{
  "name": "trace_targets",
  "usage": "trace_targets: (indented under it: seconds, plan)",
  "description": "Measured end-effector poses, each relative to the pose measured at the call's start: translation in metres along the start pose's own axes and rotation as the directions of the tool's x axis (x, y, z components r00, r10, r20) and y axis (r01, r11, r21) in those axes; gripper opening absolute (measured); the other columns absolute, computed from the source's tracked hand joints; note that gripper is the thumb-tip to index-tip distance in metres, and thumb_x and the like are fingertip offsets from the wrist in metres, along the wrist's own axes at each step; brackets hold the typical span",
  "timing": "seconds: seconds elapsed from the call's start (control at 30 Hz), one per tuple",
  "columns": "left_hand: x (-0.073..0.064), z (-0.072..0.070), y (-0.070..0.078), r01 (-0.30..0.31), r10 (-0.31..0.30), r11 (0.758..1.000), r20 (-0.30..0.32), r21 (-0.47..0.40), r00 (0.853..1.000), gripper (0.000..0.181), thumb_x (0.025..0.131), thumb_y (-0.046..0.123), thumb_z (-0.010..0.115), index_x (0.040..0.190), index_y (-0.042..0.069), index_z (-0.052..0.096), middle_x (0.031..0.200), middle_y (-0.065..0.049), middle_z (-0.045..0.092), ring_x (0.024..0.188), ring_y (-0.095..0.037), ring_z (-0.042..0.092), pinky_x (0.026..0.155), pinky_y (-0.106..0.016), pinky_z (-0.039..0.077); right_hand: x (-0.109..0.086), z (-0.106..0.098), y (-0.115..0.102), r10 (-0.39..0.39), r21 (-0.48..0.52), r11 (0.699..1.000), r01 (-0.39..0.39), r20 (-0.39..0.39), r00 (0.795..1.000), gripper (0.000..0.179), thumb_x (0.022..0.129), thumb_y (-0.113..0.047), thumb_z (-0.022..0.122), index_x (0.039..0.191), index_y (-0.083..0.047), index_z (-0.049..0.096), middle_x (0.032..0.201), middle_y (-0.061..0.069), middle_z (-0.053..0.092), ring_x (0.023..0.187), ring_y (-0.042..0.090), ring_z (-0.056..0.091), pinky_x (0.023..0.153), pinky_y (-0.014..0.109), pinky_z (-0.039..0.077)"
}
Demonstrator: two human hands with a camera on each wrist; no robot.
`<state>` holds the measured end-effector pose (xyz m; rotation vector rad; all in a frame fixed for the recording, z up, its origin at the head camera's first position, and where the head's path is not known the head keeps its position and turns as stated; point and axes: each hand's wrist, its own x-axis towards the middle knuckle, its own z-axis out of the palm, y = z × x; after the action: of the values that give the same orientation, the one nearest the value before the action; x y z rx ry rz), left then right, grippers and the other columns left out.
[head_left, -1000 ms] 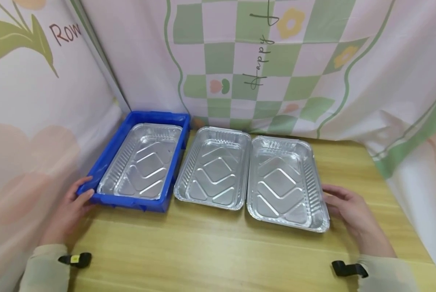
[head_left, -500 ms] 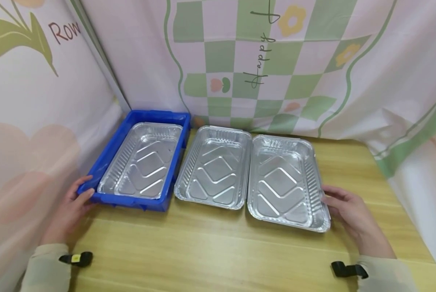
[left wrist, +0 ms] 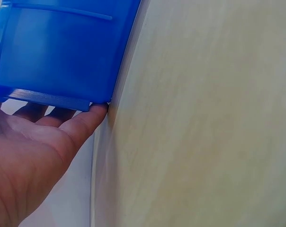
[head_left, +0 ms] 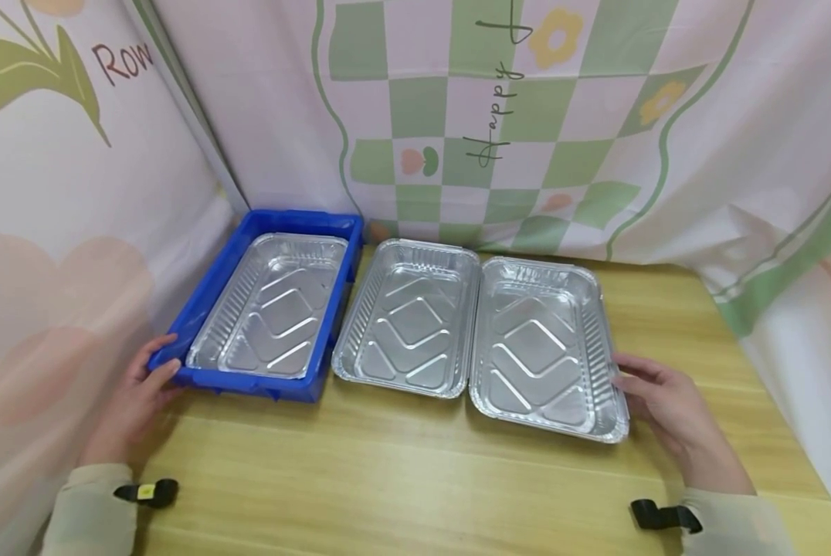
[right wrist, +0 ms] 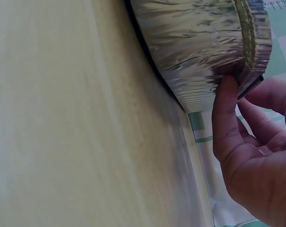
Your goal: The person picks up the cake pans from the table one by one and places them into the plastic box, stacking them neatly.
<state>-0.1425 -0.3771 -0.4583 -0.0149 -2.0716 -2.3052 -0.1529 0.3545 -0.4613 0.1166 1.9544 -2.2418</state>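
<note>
In the head view, a blue plastic crate [head_left: 200, 313] stands at the left with a foil pan [head_left: 283, 309] lying inside it. My left hand [head_left: 137, 394] holds the crate's near left corner, thumb at the near rim and fingers along the left side. Beside the crate lies a second foil pan [head_left: 415, 324], and touching its right edge is a third foil pan [head_left: 537, 344]. My right hand [head_left: 673, 409] pinches the right rim of that third pan. The right wrist view shows the thumb against the pan's crinkled wall, with the other fingers [right wrist: 273, 94] at the rim.
All of it rests on a wooden table [head_left: 388, 479]. A checkered cloth curtain [head_left: 485, 116] hangs close behind the pans, and another printed curtain [head_left: 61, 232] runs along the left. Bare tabletop shows in front of the row.
My right thumb has come onto the rim of the rightmost foil pan, and that pan has shifted very slightly. My left hand and the blue crate look unmoved.
</note>
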Motion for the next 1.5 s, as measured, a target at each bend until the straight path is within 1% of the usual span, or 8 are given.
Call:
trace_targets:
  seconds: [0.33, 0.5, 0.6, 0.8, 0.93, 1.13, 1.37, 1.5]
  plan:
    - [0.000, -0.001, 0.000, 0.014, -0.013, 1.000, -0.008, 0.016, 1.000, 0.044, 0.104, 0.009, 0.047, 0.143, 0.027, 0.043, 0.140, -0.019, 0.019, 0.099, -0.001, 0.059, 0.078, -0.019, 0.053, 0.000, -0.002, -0.002, -0.036, 0.048, 0.998, 0.037, -0.012, 0.999, 0.032, 0.091, 0.008, 0.063, 0.116, -0.010, 0.070, 0.107, 0.001, 0.070, 0.090, 0.017, 0.069, 0.075, 0.030, 0.057]
    - [0.000, -0.001, -0.001, 0.014, -0.013, 1.000, -0.009, 0.022, 1.000, 0.044, 0.104, 0.009, 0.048, 0.144, 0.027, 0.042, 0.139, -0.019, 0.021, 0.099, -0.001, 0.059, 0.078, -0.018, 0.053, -0.001, -0.003, -0.003, -0.065, 0.098, 0.993, 0.064, 0.004, 0.998, 0.032, 0.091, 0.011, 0.061, 0.115, -0.008, 0.070, 0.108, 0.002, 0.070, 0.093, 0.016, 0.068, 0.078, 0.028, 0.057]
    - [-0.001, 0.000, 0.000, 0.021, -0.021, 0.999, -0.012, 0.035, 1.000, 0.045, 0.104, 0.012, 0.049, 0.145, 0.027, 0.042, 0.140, -0.020, 0.020, 0.099, 0.000, 0.059, 0.079, -0.018, 0.053, -0.002, -0.003, -0.004, -0.066, 0.103, 0.993, 0.065, 0.008, 0.998, 0.032, 0.091, 0.011, 0.061, 0.115, -0.007, 0.070, 0.109, 0.001, 0.069, 0.094, 0.016, 0.068, 0.079, 0.028, 0.056]
    - [-0.001, 0.001, 0.000, 0.013, -0.012, 1.000, -0.011, 0.022, 1.000, 0.044, 0.103, 0.013, 0.050, 0.145, 0.026, 0.042, 0.139, -0.021, 0.022, 0.099, -0.001, 0.060, 0.080, -0.018, 0.053, -0.002, -0.004, -0.007, -0.059, 0.095, 0.994, 0.059, 0.003, 0.998, 0.032, 0.091, 0.010, 0.061, 0.115, -0.008, 0.070, 0.109, 0.000, 0.070, 0.092, 0.015, 0.068, 0.077, 0.027, 0.056]
    - [-0.001, 0.002, 0.001, 0.005, -0.005, 1.000, -0.008, 0.015, 1.000, 0.044, 0.103, 0.011, 0.050, 0.145, 0.025, 0.042, 0.137, -0.017, 0.025, 0.099, -0.002, 0.060, 0.080, -0.019, 0.053, -0.001, -0.005, -0.009, -0.063, 0.102, 0.993, 0.062, 0.004, 0.998, 0.032, 0.091, 0.011, 0.060, 0.115, -0.008, 0.070, 0.109, 0.001, 0.070, 0.092, 0.016, 0.068, 0.077, 0.027, 0.056]
    - [-0.001, 0.002, 0.000, -0.021, 0.021, 1.000, 0.008, -0.019, 1.000, 0.044, 0.104, 0.006, 0.047, 0.143, 0.024, 0.043, 0.135, -0.012, 0.029, 0.100, -0.004, 0.061, 0.080, -0.020, 0.054, -0.002, -0.007, -0.013, -0.074, 0.153, 0.986, 0.071, 0.017, 0.997, 0.032, 0.092, 0.013, 0.057, 0.115, -0.005, 0.070, 0.109, 0.003, 0.070, 0.092, 0.017, 0.068, 0.079, 0.028, 0.056]
    - [0.000, 0.001, -0.001, -0.013, 0.013, 1.000, -0.001, -0.017, 1.000, 0.043, 0.104, 0.008, 0.047, 0.144, 0.024, 0.043, 0.139, -0.019, 0.022, 0.100, -0.003, 0.060, 0.080, -0.020, 0.053, -0.002, -0.003, -0.020, -0.094, 0.190, 0.978, 0.086, 0.036, 0.995, 0.033, 0.092, 0.014, 0.056, 0.116, -0.004, 0.070, 0.110, 0.004, 0.070, 0.094, 0.017, 0.068, 0.081, 0.027, 0.056]
    - [0.000, 0.001, -0.002, -0.020, 0.020, 1.000, 0.005, -0.021, 1.000, 0.044, 0.104, 0.007, 0.046, 0.144, 0.023, 0.042, 0.138, -0.018, 0.023, 0.101, -0.004, 0.060, 0.080, -0.020, 0.054, -0.002, 0.000, -0.024, -0.105, 0.193, 0.977, 0.094, 0.047, 0.993, 0.033, 0.092, 0.014, 0.055, 0.116, -0.003, 0.069, 0.111, 0.005, 0.069, 0.094, 0.018, 0.068, 0.081, 0.028, 0.056]
